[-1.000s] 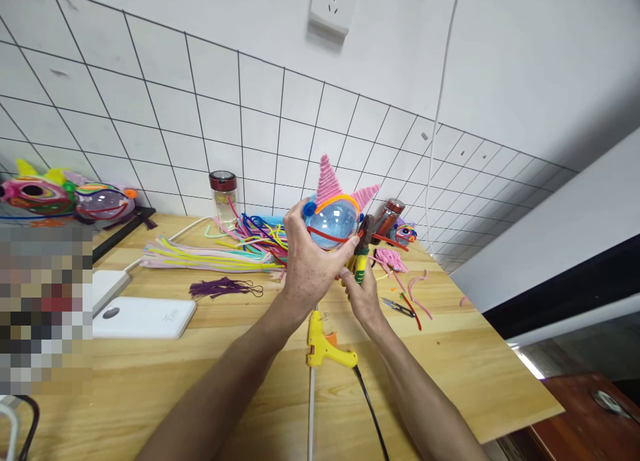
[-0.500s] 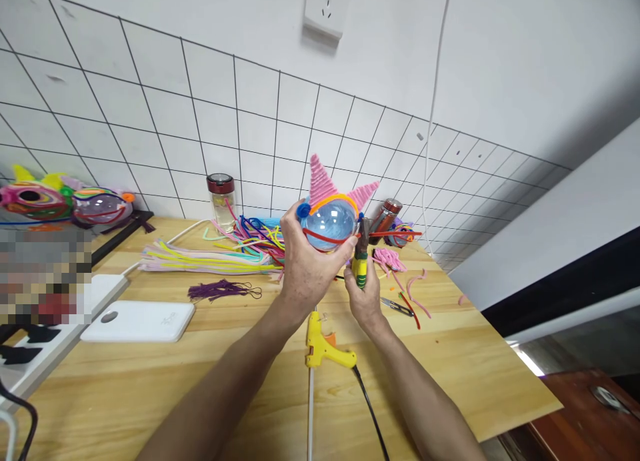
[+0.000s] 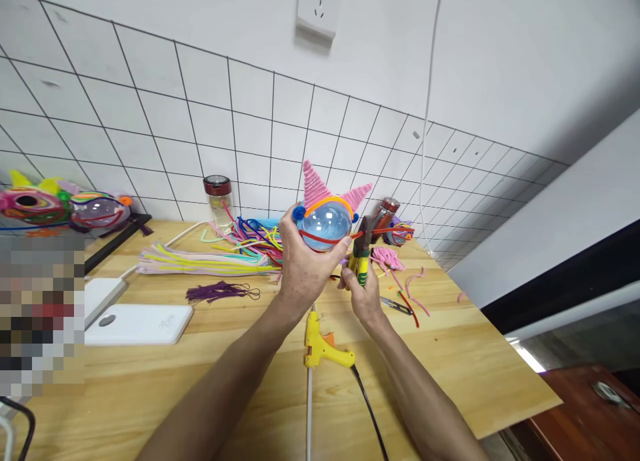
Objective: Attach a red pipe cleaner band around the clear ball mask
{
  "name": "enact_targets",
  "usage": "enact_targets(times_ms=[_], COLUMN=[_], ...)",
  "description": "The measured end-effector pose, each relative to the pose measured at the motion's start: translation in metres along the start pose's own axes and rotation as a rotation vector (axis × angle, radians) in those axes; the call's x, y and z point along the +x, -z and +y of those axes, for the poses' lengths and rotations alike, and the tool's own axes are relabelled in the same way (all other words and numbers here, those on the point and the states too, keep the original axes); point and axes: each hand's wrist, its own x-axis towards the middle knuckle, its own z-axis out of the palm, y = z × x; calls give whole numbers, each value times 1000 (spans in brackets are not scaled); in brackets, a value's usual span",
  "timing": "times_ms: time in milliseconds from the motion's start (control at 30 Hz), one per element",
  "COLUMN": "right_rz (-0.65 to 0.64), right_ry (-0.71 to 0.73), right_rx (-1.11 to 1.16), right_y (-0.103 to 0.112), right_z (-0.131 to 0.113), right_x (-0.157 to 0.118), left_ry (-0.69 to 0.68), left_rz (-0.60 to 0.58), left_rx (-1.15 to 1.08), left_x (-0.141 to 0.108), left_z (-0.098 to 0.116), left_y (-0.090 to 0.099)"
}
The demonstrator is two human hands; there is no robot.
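Holding a clear ball in one hand, pliers in the other

So the clear ball (image 3: 327,222), with two pink fuzzy ears, an orange arch and blue knobs on it, is up above the table (image 3: 440,374). The left hand (image 3: 306,261) is wrapped around its side, fingers curled, thumb pressed near the bottom by the red pipe cleaner (image 3: 397,231). That red strand runs across the ball and out to the right. The right hand (image 3: 365,294) is closed around the green-and-yellow handles of some pliers (image 3: 362,264), and their metal head is right at the strand beside the ball. Can't really tell how far the jaws are apart.

Below, a yellow glue gun (image 3: 325,344) lies on the wood. Off left there's a bunch of pipe cleaners (image 3: 200,259), purple tassels (image 3: 215,291) and a white power bank (image 3: 140,324); small snips (image 3: 396,305) sit over on the right. Behind it all is a white wall (image 3: 480,67), tiled lower down, with a socket (image 3: 318,9) up high.
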Motion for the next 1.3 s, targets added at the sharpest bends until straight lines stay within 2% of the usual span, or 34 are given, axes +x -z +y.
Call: enact_targets(times_ms=[100, 300, 533, 900, 1300], right_rz=[0, 19, -73, -96, -106], right_ry=[8, 29, -75, -139, -143], right_rx=[22, -72, 71, 241, 236], right_y=[2, 6, 5, 4, 4], right_z=[-10, -21, -23, -25, -24], right_x=[-1, -1, -1, -3, -1], left_ry=[-11, -17, 2, 19, 43], left_rz=[4, -10, -22, -54, -64], left_rx=[8, 6, -4, -37, -57], left_x=[0, 1, 4, 4, 5], left_z=[0, 3, 6, 5, 6], left_y=[1, 3, 4, 6, 7])
